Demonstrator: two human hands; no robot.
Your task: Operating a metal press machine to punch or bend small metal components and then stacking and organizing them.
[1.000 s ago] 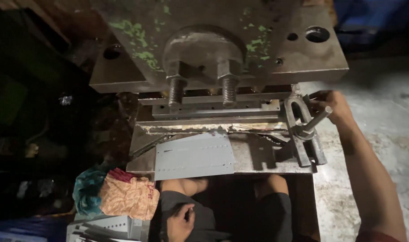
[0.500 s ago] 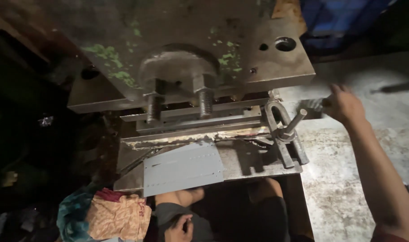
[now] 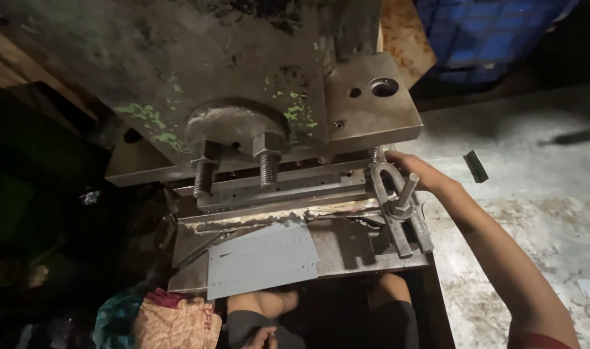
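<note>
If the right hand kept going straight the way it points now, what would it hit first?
The right hand points left toward the press. First in line looks to be the metal clamp loop and its upright bolt, already at its fingertips; depth is unclear.

A metal workshop: a heavy steel press (image 3: 256, 123) (paint flaking) over a stained concrete floor (image 3: 534, 194).

The press bed (image 3: 353, 249) is a worn steel plate. A grey perforated sheet (image 3: 263, 258) lies flat on it, well left of the right hand (image 3: 418, 173), overhanging the near edge. A clamp bar (image 3: 401, 223) with an upright bolt (image 3: 405, 192) sits on the bed just below that hand.
</note>
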